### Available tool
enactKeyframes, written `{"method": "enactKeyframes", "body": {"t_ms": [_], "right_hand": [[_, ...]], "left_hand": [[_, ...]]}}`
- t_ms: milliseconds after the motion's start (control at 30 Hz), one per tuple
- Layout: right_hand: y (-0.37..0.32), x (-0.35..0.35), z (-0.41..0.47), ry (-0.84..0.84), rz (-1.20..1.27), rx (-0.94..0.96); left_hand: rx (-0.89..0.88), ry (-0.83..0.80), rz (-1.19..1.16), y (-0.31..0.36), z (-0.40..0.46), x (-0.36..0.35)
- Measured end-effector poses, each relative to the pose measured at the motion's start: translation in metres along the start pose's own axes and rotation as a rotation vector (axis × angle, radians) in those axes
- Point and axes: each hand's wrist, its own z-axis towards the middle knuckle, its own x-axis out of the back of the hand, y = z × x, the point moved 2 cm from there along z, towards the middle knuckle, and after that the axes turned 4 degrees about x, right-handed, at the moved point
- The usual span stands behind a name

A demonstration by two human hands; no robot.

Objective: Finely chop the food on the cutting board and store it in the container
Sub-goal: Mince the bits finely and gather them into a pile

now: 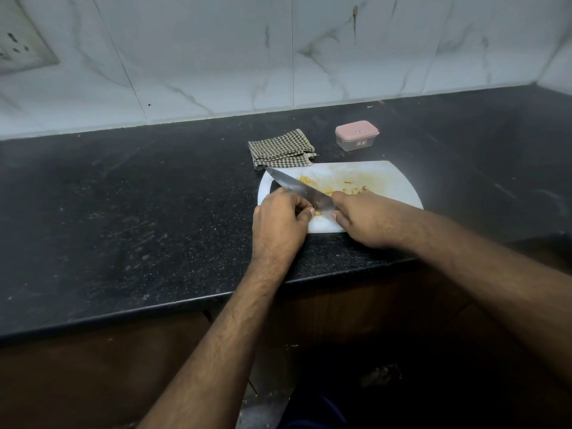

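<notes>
Taking the white cutting board (387, 178) as the marker, the left hand (278, 221) sits at its near left corner, fingers curled in and pinching a small yellow bit of the food (318, 213) against the board. Just right of it the knife (297, 188) runs slantwise, tip toward the board's far left edge, heel down by the fingers. The right hand (359, 218) comes in over the board's near edge, wrapped round the handle, which is hidden under the palm. More chopped yellow bits (353, 190) lie scattered along the middle of the board, some still looking coarse. To my eye the chopping is well on but not done: best keep the left fingertips tucked back from the edge, rock the blade from the tip, and gather the strays into one heap first. Past the board's far edge lie a checked cloth (281, 148) and, further right, the pink-lidded container (357, 135), lid on, standing on the dark surface (123, 196).
</notes>
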Motion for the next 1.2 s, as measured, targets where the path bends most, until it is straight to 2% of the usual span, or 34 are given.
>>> {"method": "enactKeyframes", "body": {"t_ms": [567, 767, 1200], "right_hand": [[-0.003, 0.002, 0.001, -0.01, -0.029, 0.001], [-0.014, 0.006, 0.004, -0.059, -0.128, -0.019], [-0.009, 0.005, -0.002, -0.033, -0.005, -0.071]], "left_hand": [[-0.012, 0.013, 0.051, 0.001, -0.001, -0.002], [-0.005, -0.008, 0.034, 0.001, -0.002, 0.0], [-0.013, 0.0, 0.074, 0.001, -0.001, 0.0]]}}
